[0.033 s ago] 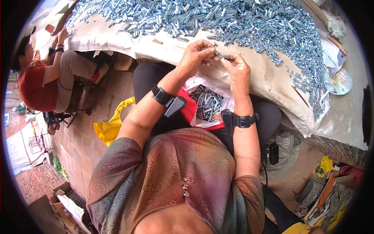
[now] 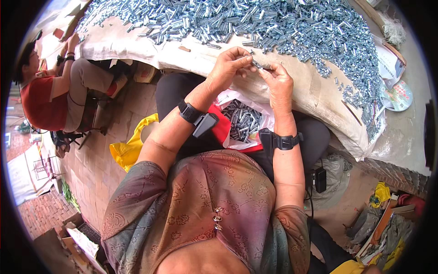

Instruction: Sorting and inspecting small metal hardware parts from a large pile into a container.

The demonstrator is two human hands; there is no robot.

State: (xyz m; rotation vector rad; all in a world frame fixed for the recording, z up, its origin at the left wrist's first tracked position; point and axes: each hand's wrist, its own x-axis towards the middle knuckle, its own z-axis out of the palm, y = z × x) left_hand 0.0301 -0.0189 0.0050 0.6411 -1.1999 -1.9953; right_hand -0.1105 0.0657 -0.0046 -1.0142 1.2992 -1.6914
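Note:
Over the near edge of the covered table, my two hands meet with their fingertips pinched together. Between them is a small dark metal piece [image 2: 257, 65], too small to make out fully. My left hand [image 2: 229, 67] is closed on its left end, thumb against the forefinger. On the other end my right hand [image 2: 279, 82] is closed in a pinch as well. Below my hands, a bag [image 2: 268, 119] with a white lining and red outside sits open in my lap, with many short metal tubes [image 2: 242, 121] in it.
A wide heap of shiny metal pieces [image 2: 205, 20] covers the table's far side, with smaller pieces [image 2: 315, 50] to the right. A round fan [image 2: 396, 96] lies at the right. To the left sits another person [image 2: 43, 100] in red. Yellow cloth [image 2: 132, 144] hangs beside my left arm.

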